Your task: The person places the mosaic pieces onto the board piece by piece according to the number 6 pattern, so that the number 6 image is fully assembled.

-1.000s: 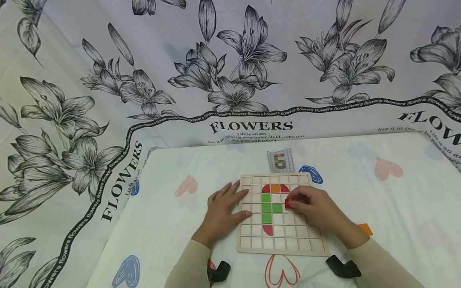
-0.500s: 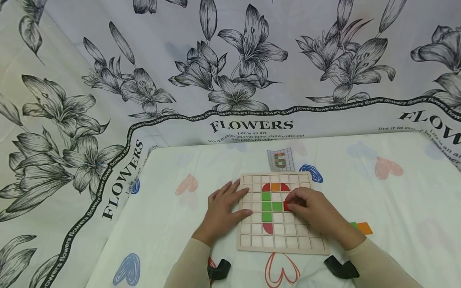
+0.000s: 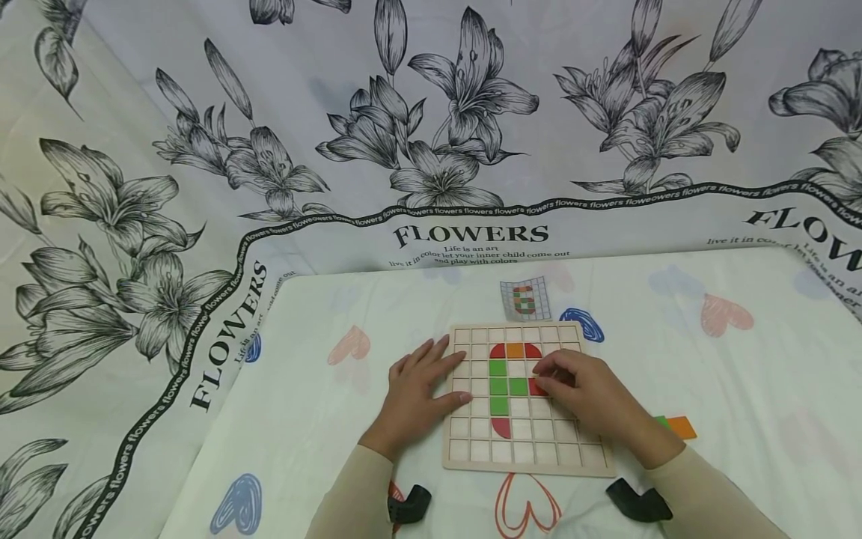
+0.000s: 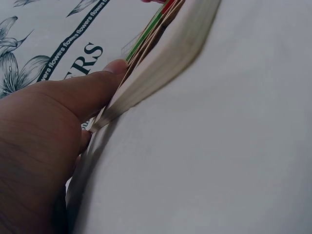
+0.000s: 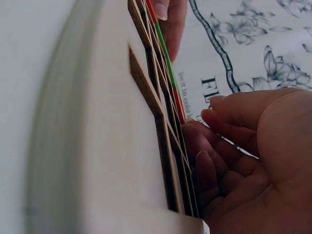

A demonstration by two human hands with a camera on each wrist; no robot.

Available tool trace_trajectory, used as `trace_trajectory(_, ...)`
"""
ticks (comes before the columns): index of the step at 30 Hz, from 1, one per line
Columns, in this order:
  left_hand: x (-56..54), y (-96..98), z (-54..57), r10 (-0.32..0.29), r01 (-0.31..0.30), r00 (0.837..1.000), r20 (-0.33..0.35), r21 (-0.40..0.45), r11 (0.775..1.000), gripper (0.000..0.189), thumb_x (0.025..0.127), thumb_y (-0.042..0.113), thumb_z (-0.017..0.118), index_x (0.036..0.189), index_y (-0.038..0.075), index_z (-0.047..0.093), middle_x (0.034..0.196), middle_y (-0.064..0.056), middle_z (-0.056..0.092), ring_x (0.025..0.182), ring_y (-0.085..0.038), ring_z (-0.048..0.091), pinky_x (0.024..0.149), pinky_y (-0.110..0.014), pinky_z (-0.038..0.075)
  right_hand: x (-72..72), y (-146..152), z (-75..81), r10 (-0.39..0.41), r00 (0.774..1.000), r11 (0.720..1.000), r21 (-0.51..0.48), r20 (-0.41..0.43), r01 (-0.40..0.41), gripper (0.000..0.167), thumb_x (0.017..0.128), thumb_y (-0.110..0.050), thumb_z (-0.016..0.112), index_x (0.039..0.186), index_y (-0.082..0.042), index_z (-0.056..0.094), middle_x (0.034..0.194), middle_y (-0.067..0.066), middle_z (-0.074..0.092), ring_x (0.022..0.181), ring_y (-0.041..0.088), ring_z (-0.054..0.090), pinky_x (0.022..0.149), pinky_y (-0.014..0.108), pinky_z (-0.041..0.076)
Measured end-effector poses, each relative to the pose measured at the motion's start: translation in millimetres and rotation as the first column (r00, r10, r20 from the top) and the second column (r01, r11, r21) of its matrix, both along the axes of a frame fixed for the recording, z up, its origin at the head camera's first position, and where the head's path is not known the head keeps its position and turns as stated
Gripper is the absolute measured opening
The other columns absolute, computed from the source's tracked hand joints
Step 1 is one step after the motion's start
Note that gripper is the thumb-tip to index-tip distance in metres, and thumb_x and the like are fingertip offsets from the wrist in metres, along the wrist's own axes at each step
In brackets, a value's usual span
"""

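A wooden grid board (image 3: pixel 465 453) lies on the cloth, with coloured tiles in its cells. Red quarter-rounds flank an orange square (image 3: pixel 515 350) along the top; green squares (image 3: pixel 498 387) run down the left to a red quarter-round (image 3: pixel 501 428). My left hand (image 3: pixel 419 395) rests at the board's left edge, fingers spread, thumb on the rim. At the right end of the middle row, a red tile (image 3: pixel 536 387) lies flat beside a green one, partly covered by my right hand (image 3: pixel 592 393). My right thumb and forefinger are slightly parted at that tile.
Behind the board lies a small pattern card (image 3: pixel 526 299). An orange tile (image 3: pixel 682 427) and a green tile (image 3: pixel 661 421) lie on the cloth by my right wrist. Black curved pieces (image 3: pixel 640 500) are at both sleeves.
The red tile has moved slightly left and down and now lies flat in the cell beside the green square. My right fingers have loosened from it. My left hand stays put.
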State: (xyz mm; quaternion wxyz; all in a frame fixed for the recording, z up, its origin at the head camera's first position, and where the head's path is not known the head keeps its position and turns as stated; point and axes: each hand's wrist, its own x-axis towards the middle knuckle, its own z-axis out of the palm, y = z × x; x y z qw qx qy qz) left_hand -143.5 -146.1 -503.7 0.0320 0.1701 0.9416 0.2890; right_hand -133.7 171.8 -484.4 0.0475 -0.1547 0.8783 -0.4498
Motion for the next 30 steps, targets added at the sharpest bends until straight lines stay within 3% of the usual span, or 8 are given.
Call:
trace_trajectory(13, 1.2, -0.5, 1.4, -0.001, 0.001, 1.000, 0.005, 0.004, 1.000, 0.070, 0.097, 0.057, 0.078, 0.161, 0.036, 0.057, 0.176, 0.010, 0.030, 0.164, -0.020, 0.015, 0.125, -0.058, 0.011, 1.5, 3, 3.9, 0.011, 0.999, 0.996, -0.093, 0.045, -0.007, 0.014, 0.110, -0.023, 0.069, 0.119, -0.014, 0.076, 0.101, -0.003, 0.068, 0.089, 0.023, 0.061, 0.076, 0.031, 0.052)
trace_trajectory(23, 1.1, 1.3, 2.3, 0.002, -0.002, 1.000, 0.005, -0.009, 1.000, 0.070, 0.097, 0.056, 0.078, 0.161, 0.036, 0.057, 0.176, 0.012, 0.030, 0.164, -0.021, 0.016, 0.125, -0.059, 0.011, 2.2, 8, 14.1, 0.023, 1.000, 0.968, -0.251, 0.013, -0.019, 0.024, 0.115, -0.022, 0.059, 0.130, -0.007, 0.070, 0.112, 0.003, 0.074, 0.098, 0.028, 0.068, 0.081, 0.033, 0.056)
trace_trajectory(30, 1.5, 1.0, 2.7, 0.003, -0.003, 1.000, 0.007, -0.008, 1.000, 0.070, 0.097, 0.057, 0.078, 0.161, 0.037, 0.057, 0.176, 0.013, 0.030, 0.164, -0.020, 0.016, 0.125, -0.058, 0.011, 3.4, 8, 20.2, 0.073, 0.997, 0.937, -0.342, -0.021, -0.076, 0.030, 0.119, -0.019, 0.046, 0.132, -0.001, 0.067, 0.122, 0.015, 0.072, 0.107, 0.031, 0.070, 0.086, 0.037, 0.058)
